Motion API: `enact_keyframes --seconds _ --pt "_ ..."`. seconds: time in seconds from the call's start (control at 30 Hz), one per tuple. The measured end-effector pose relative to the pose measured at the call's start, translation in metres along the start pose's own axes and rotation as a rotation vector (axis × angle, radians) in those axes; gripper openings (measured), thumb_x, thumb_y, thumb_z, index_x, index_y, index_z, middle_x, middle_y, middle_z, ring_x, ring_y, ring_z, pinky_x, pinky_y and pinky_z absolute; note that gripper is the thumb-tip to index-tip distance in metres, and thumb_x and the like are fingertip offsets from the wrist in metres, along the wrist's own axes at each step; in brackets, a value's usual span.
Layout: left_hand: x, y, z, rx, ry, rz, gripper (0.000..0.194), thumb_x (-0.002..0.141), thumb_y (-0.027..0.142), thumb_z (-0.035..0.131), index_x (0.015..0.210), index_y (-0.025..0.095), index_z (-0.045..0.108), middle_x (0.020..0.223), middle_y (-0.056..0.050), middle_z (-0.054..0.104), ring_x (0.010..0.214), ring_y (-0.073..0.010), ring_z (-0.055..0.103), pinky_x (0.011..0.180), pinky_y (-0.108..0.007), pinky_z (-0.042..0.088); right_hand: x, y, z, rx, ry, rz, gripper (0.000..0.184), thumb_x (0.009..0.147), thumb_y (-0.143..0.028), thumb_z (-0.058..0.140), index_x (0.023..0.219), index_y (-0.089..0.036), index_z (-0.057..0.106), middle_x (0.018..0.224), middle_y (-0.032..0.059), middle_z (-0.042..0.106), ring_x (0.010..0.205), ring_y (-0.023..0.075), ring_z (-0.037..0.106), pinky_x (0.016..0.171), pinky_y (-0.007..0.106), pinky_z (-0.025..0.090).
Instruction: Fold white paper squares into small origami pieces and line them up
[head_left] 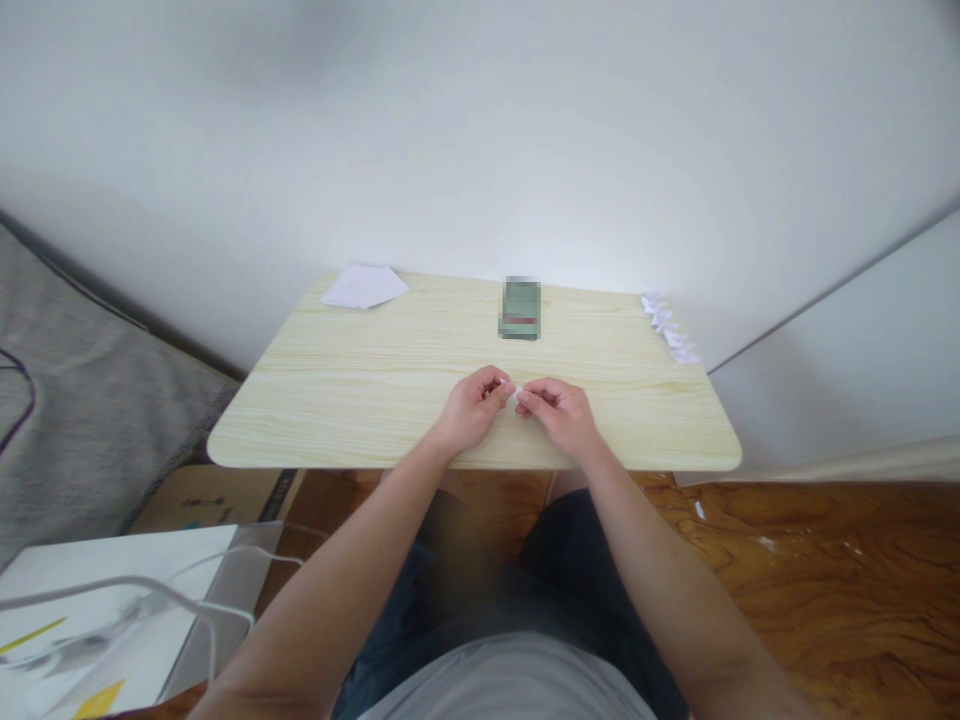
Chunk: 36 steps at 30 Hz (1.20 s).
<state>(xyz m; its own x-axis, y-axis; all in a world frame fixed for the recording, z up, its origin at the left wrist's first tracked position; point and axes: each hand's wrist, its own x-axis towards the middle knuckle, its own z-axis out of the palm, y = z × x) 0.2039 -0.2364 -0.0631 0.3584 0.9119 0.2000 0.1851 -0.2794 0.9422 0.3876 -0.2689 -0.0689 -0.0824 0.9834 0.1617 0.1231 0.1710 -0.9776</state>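
Near the front middle of the pale wooden table (360, 385), my left hand (477, 402) and my right hand (558, 409) meet almost fingertip to fingertip. Both are closed in a pinch on one small piece of white paper (518, 391). Most of the paper hides behind my fingers, so its shape does not show. Beyond my hands lies a flat greenish rectangular thing (520, 308), blurred out. At the table's back right runs a row of several small folded white paper pieces (667, 328). A stack of white paper sheets (364, 286) lies at the back left.
A white wall (480, 140) rises behind the table. To the left are grey fabric (90, 390), a cardboard box (210, 497) and a white box (112, 600) with cables (150, 583) across it. White scraps (700, 510) lie on the wooden floor at right.
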Motion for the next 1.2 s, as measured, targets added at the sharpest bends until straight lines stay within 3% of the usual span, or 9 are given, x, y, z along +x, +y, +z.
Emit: enact_keyframes --seconds 0.33,0.57,0.87,1.2 --pt "0.0 -0.001 0.001 0.051 0.007 0.023 0.021 0.095 0.038 0.056 0.086 0.019 0.062 0.072 0.002 0.056 0.069 -0.0148 0.05 0.066 -0.028 0.04 0.001 0.004 0.003 -0.003 0.052 0.032 0.028 0.086 -0.05 0.072 0.086 -0.021 0.072 0.071 0.004 0.075 0.061 0.0174 0.065 0.061 0.03 0.052" --pt "0.002 -0.002 -0.004 -0.039 0.107 -0.017 0.024 0.094 0.04 0.058 0.084 0.019 0.062 0.068 0.001 0.058 0.066 -0.0146 0.052 0.066 -0.027 0.04 -0.001 0.0 0.001 -0.04 0.021 0.042 0.028 0.085 -0.05 0.072 0.084 -0.022 0.075 0.075 0.0046 0.077 0.066 0.019 0.068 0.063 0.03 0.051" --pt "0.004 -0.003 -0.006 -0.124 0.092 -0.049 0.024 0.091 0.04 0.062 0.079 0.018 0.065 0.066 0.001 0.06 0.066 -0.0144 0.052 0.067 -0.028 0.039 -0.001 -0.007 -0.003 -0.035 0.009 -0.029 0.025 0.092 -0.042 0.065 0.078 -0.024 0.075 0.075 0.0025 0.075 0.074 0.0203 0.069 0.077 0.034 0.053" --pt "0.004 -0.005 -0.007 -0.108 0.117 -0.003 0.031 0.094 0.042 0.058 0.074 0.018 0.062 0.068 0.0 0.06 0.069 -0.015 0.053 0.071 -0.029 0.041 0.0 -0.004 -0.002 0.062 0.118 -0.035 0.023 0.09 -0.043 0.067 0.079 -0.022 0.072 0.072 0.0025 0.072 0.068 0.0182 0.066 0.072 0.032 0.054"
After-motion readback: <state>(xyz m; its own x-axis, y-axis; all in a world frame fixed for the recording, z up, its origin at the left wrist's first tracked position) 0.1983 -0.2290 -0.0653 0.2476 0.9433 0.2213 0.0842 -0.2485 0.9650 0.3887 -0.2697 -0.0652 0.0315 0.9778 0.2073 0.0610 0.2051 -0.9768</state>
